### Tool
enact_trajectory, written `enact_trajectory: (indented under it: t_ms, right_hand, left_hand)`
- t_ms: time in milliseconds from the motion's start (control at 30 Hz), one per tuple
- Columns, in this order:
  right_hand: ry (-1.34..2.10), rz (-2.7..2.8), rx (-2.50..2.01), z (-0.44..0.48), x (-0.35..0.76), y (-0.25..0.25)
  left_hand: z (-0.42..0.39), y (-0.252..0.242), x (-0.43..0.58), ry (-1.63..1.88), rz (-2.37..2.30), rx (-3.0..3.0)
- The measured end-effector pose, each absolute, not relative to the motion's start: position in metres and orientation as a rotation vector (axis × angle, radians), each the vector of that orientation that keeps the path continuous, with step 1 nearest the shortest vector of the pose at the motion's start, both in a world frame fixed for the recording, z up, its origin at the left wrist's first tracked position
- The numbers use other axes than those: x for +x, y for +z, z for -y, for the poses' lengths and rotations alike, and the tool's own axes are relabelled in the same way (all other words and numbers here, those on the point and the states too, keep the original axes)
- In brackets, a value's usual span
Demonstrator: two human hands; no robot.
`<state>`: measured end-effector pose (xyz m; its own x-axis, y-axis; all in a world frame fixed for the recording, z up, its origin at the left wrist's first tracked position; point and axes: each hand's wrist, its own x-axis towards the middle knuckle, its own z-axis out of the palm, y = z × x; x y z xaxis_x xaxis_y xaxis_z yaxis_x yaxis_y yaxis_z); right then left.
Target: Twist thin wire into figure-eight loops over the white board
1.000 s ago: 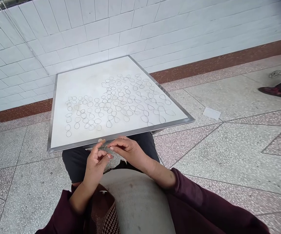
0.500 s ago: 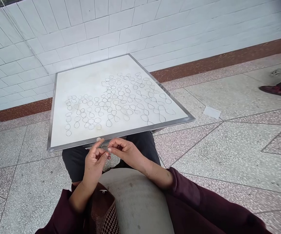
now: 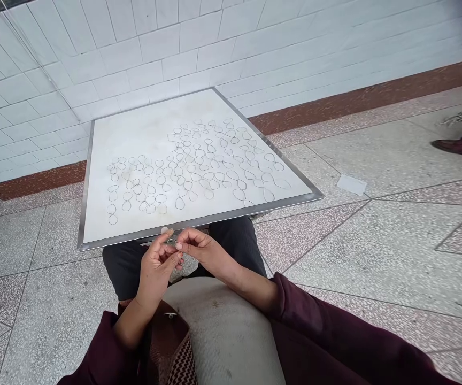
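Note:
My left hand and my right hand meet over my lap, just below the near edge of a white board. Both pinch a thin piece of wire between thumb and fingertips. The wire is very fine and its shape is hard to make out. Several figure-eight wire loops lie spread in rows across the board, which has a metal rim and rests on my knees.
A white tiled wall with a brown skirting strip runs behind the board. Speckled floor tiles surround me. A scrap of paper lies on the floor at right. Another person's dark red shoe shows at the far right.
My hands have drifted slightly left and up toward the board's edge, still pinched on the wire. The shoe at the right has shifted a little further right.

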<state>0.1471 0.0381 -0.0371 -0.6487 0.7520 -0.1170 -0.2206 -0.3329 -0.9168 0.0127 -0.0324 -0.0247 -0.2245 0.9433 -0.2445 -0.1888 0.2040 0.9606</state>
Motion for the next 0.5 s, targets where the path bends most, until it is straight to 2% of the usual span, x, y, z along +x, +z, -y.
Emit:
enact_trajectory:
  t_ms: [200, 500]
  right_hand:
    - [1.954, 1.446, -0.753, -0.0421, 0.1492, -0.0401]
    - [1.198, 2.097, -0.821, -0.0452, 0.1542, -0.0394]
  left_hand:
    - [0.0330, -0.0261, 0.0093, 1.231, -1.425, 0.908]
    - [0.0355, -0.0289, 0.0084, 1.156, -1.494, 1.033]
